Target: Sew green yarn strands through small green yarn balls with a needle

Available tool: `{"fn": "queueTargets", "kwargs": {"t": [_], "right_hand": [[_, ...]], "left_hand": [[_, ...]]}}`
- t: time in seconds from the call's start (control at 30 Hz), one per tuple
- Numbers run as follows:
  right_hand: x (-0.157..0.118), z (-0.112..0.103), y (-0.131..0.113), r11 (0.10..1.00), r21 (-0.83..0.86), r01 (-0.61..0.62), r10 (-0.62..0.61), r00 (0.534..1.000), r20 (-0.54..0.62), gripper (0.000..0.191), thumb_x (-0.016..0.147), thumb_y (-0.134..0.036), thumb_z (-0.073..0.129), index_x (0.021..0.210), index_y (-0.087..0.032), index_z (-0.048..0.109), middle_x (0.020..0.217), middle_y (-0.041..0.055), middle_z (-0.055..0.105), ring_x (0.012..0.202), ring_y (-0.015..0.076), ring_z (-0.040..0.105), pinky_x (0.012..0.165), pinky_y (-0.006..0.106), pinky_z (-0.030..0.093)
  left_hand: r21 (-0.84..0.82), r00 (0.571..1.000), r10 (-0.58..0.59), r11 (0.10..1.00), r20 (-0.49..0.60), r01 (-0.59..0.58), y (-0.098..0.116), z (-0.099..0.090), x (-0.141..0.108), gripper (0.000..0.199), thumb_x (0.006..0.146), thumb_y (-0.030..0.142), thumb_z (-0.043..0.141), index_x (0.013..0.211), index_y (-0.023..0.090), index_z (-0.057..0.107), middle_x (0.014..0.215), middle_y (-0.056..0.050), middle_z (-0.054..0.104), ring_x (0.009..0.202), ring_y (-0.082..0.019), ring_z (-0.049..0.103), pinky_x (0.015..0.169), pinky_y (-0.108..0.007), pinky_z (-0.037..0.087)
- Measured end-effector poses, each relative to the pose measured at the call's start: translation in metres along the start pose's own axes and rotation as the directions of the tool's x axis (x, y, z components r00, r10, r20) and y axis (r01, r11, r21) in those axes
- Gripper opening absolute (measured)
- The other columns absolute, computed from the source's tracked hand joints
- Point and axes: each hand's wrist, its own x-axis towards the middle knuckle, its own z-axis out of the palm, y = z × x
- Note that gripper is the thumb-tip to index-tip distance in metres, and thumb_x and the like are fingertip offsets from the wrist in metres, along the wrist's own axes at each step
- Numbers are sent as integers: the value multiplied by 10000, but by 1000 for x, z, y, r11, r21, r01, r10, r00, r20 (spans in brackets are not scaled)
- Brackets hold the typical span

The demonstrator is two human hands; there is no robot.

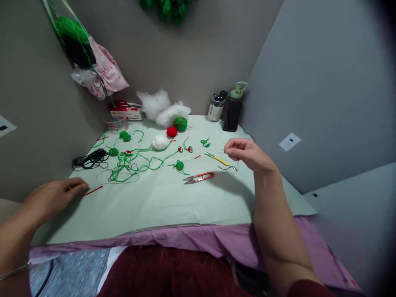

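Note:
My left hand (60, 194) rests low at the table's left side, thumb and fingers pressed together. A short red yarn piece (93, 190) lies at its fingertips, and a thin strand runs off beside it; what the fingers grip is too small to tell. Raised over the right side, my right hand (246, 153) pinches a thin thread (213, 154) that stretches leftward above the table. Below that hand lie a yellow-handled crochet hook (221, 161) and a dark strand. Orange thread snips (199, 178) lie in the middle, near a small green yarn ball (180, 165).
Tangled green yarn (123, 169) and a black cord bundle (90, 159) lie at left. Behind are white (160, 142), red (171, 131) and green balls, stuffing (163, 109), a box (126, 112), a pen jar (215, 109) and a bottle (233, 109). Walls enclose the table.

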Motion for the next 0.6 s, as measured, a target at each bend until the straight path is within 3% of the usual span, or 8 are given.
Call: {"fn": "queueTargets", "kwargs": {"t": [0.07,0.1,0.2,0.3,0.37,0.47,0.5,0.6], "right_hand": [[5,11,-4,1000,-2,-20,20,998,63,178,785,-330,774,750,-178,689,592,-13,522,544,96,416,517,272,254],[8,18,-6,1000,-3,-30,30,995,94,182,788,-333,771,756,-175,687,588,-14,525,542,95,417,515,269,251],[16,42,-11,999,7,-39,37,983,179,187,805,-338,755,784,-166,683,578,-25,526,534,85,407,509,255,239],[22,62,-14,999,38,-28,18,971,239,190,814,-332,746,792,-157,676,586,-31,527,542,79,416,512,241,246],[24,71,-15,999,48,-19,7,968,251,181,820,-321,738,796,-153,676,601,-28,536,556,79,430,519,236,259],[24,75,-15,999,53,-10,-3,971,241,164,825,-305,728,798,-151,676,608,-27,543,561,80,431,522,233,265],[23,73,-14,998,54,-11,-2,971,238,164,825,-305,728,797,-151,675,605,-28,541,560,80,430,522,233,265],[18,64,-9,999,43,-24,13,969,247,172,827,-311,729,800,-151,672,591,-32,532,549,79,417,514,234,252]], "left_hand": [[259,995,88,963,-47,-72,6,6,-1,141,622,376,862,670,282,769,645,26,654,505,-145,491,481,-239,269],[297,980,183,942,-73,-154,17,16,-3,158,653,400,841,760,294,792,748,22,686,576,-163,543,520,-251,322],[149,935,340,934,-104,-323,71,60,-9,266,820,522,695,796,266,762,918,5,718,763,-209,609,611,-278,396],[-103,943,317,946,96,-308,125,116,-13,265,840,484,713,913,232,745,937,-27,715,754,-171,592,639,-271,432],[-225,905,268,954,332,-199,148,152,-14,359,839,462,719,1109,226,713,851,-18,693,674,-141,566,609,-258,443],[-396,779,300,915,550,-72,158,189,-13,361,836,426,712,1108,190,681,921,-45,715,673,-129,588,609,-255,469],[-417,772,304,907,558,-55,156,195,-13,310,846,423,697,1032,176,686,852,-42,708,645,-123,573,597,-250,459],[-404,837,306,908,453,-114,144,187,-12,252,856,420,686,834,169,673,653,-7,627,590,-115,531,570,-233,418]]}}
